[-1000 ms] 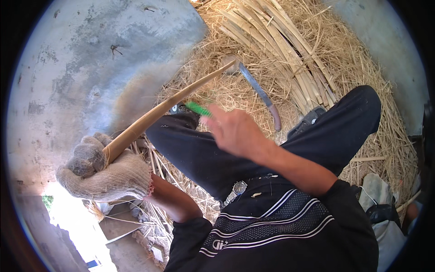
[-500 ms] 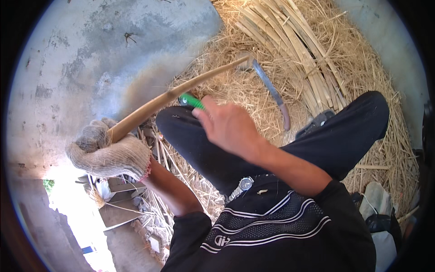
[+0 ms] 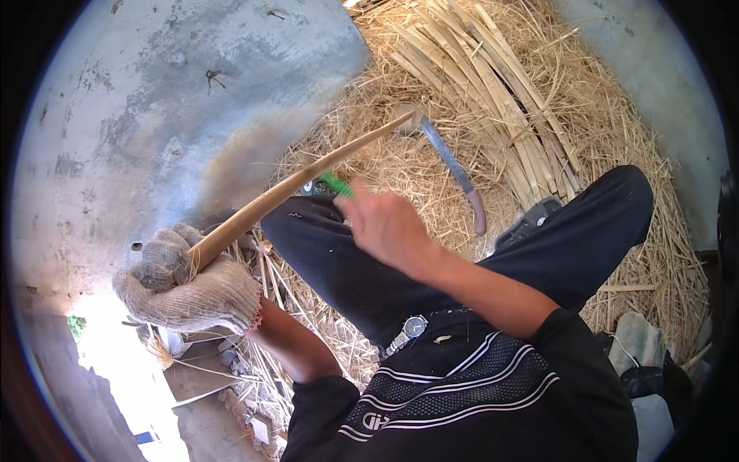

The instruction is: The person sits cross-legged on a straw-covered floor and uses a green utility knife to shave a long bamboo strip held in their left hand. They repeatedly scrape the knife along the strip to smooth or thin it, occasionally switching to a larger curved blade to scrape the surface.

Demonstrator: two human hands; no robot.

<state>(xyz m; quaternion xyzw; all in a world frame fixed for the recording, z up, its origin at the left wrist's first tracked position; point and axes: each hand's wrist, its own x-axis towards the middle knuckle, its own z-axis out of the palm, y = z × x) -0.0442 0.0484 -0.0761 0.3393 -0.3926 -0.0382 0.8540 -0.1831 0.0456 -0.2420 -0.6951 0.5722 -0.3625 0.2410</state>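
My left hand [image 3: 188, 289], in a grey knitted work glove, is closed around the near end of a long split-bamboo strip [image 3: 296, 182]. The strip slants up and away to the right, narrowing toward its far tip. My bare right hand [image 3: 389, 235] is closed on a green-handled tool [image 3: 336, 185], held against the strip around its middle. Motion smears the hand, and the tool's working end is mostly hidden, so its kind cannot be told. Just past the strip's tip, a long knife [image 3: 446, 150] with a brown handle lies on the straw.
A bundle of bamboo strips [image 3: 504, 100] lies on loose straw [image 3: 616, 231] at the far right. A worn plaster wall [image 3: 154, 115] rises at the left. My crossed legs [image 3: 570, 219] are beneath my arms. A wristwatch [image 3: 414, 327] rests on my lap.
The whole view has shifted slightly. My left hand and the strip's near end sit a little lower and nearer. My right hand stays beside the strip, still gripping the green-handled tool.
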